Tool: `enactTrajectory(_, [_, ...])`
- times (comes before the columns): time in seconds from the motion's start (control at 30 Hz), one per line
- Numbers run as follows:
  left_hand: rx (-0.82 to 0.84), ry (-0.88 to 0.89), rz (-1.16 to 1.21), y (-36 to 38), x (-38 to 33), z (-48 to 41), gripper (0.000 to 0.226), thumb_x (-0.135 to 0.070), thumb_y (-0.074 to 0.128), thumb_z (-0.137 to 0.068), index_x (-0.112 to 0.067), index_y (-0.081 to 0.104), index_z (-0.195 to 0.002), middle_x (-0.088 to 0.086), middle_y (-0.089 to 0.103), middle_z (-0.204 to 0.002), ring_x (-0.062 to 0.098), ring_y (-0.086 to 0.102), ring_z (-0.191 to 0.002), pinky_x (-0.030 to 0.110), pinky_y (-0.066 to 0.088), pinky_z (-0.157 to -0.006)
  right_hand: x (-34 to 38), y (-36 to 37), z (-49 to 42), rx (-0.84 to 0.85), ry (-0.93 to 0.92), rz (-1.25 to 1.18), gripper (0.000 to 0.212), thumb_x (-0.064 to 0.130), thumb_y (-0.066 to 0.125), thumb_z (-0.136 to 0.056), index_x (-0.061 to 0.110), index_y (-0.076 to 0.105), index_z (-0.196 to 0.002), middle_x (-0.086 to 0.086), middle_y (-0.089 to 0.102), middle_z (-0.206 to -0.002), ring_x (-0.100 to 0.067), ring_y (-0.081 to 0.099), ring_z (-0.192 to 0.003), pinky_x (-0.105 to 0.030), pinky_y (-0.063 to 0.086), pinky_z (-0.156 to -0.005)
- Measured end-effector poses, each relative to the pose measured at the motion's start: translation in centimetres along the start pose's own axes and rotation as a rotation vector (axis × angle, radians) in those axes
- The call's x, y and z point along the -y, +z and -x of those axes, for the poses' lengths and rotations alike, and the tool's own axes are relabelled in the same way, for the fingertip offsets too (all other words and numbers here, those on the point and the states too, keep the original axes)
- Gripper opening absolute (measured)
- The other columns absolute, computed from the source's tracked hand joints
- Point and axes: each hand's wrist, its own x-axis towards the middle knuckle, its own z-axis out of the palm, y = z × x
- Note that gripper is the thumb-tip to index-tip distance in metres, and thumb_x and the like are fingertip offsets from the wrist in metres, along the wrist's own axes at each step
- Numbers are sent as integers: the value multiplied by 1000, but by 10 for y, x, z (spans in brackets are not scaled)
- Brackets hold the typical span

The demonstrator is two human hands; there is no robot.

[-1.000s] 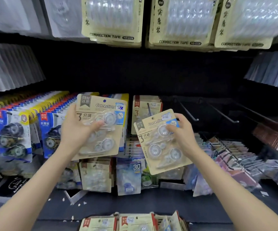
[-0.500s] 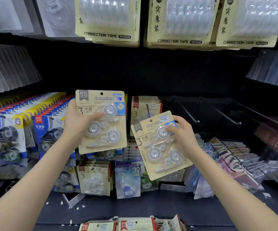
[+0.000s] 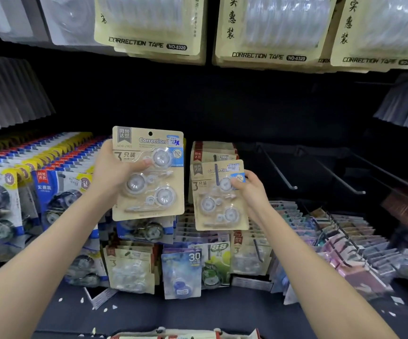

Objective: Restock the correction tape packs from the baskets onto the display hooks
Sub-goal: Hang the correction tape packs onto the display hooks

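Note:
My left hand grips a tan three-piece correction tape pack by its left edge, upright, thumb across its front. My right hand holds a second tan pack by its right side. That pack now sits on a display hook, whose dark prong shows through the hole, in front of several matching packs hanging there. At the bottom edge the top of a basket with more tan packs peeks in.
Blue packs fill the hooks on the left. Three bare hooks jut out to the right. Mixed small packs hang lower down, rows of coloured packs at right, large correction tape cards overhead.
My right hand straightened its tilted pack and slid it up onto the hook in front of the matching stack. My left hand lifted its pack slightly higher.

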Motion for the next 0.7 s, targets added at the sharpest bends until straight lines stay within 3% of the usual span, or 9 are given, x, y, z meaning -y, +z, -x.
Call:
enactTrajectory(0.13, [16, 8, -23, 2, 0, -6, 62, -4, 83, -73, -8, 50, -125, 2, 68, -109, 12, 67, -95, 27, 52, -76, -12, 13, -29, -40, -2, -24, 20, 4, 65, -91, 16, 58, -105, -10, 70, -110, -29, 68, -104, -53, 53, -95])
enactTrajectory(0.27, [19, -9, -30, 4, 3, -9, 63, -7, 85, -71, -10, 50, -124, 3, 69, -110, 18, 67, -100, 38, 54, -87, -18, 17, -45, -64, -67, 3, 24, 0, 63, -90, 19, 57, -102, -9, 70, -106, -28, 69, -101, -52, 54, -93])
enactTrajectory(0.43, [22, -9, -15, 3, 4, -6, 62, -9, 85, -71, -12, 49, -123, 1, 68, -111, 19, 67, -101, 43, 54, -92, -24, 17, -55, -178, -188, 256, 19, 11, 66, -88, 22, 60, -103, -11, 66, -109, -20, 64, -91, -38, 55, -82])
enactTrajectory(0.53, [26, -7, -4, 3, 2, -3, 59, -9, 84, -73, -15, 48, -120, 0, 67, -110, 17, 66, -101, 43, 53, -93, -29, 14, -61, -212, -186, 441, 31, 23, 69, -89, 15, 61, -117, -17, 62, -111, -14, 54, -78, -26, 43, -69])
enactTrajectory(0.7, [21, 17, 3, 2, -1, 2, 58, -8, 84, -73, -18, 48, -117, 1, 67, -113, 19, 66, -103, 46, 53, -95, -17, 9, -35, -316, -189, 656, 50, 41, 65, -91, 14, 52, -131, -11, 56, -122, -27, 57, -107, -40, 46, -90])
